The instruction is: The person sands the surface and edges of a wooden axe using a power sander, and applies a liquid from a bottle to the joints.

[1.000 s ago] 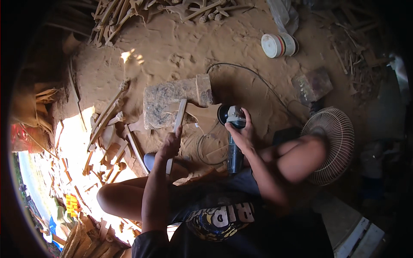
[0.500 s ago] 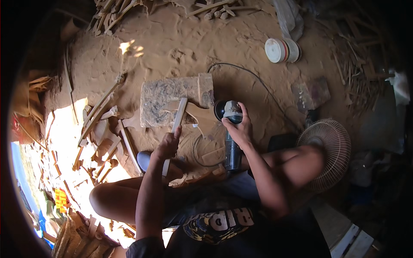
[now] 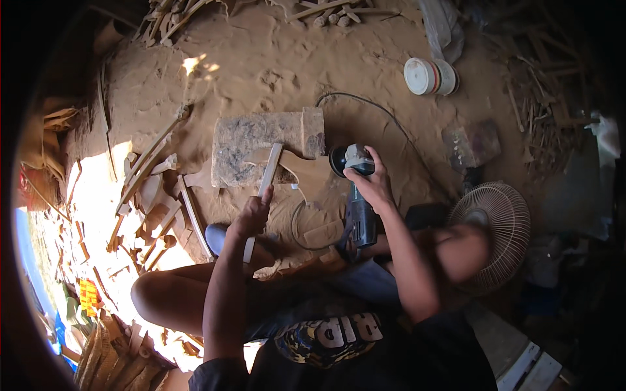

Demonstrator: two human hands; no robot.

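Note:
My left hand (image 3: 253, 214) is closed round a pale wooden strip (image 3: 270, 166), whose upper end lies over the edge of a stained block (image 3: 257, 140). My right hand (image 3: 372, 182) grips an angle grinder (image 3: 362, 218) near its head, fingers wrapped over the grey gear housing. The grinder's dark round disc (image 3: 338, 161) faces the strip, with a gap between the two. A flat brown piece (image 3: 310, 173) lies between the block and the grinder. The tool's body points down toward my lap.
A fan (image 3: 499, 234) stands by my right knee. A black cable (image 3: 391, 117) curves over the sandy ground. Wood offcuts (image 3: 156, 228) are piled at the left. A white tub (image 3: 430, 76) lies on its side at the far right, nearer than a plastic bag (image 3: 443, 29).
The grinder and my right hand have shifted slightly right, away from the strip. My left hand and the strip have moved a little up and left. Both grips stay the same.

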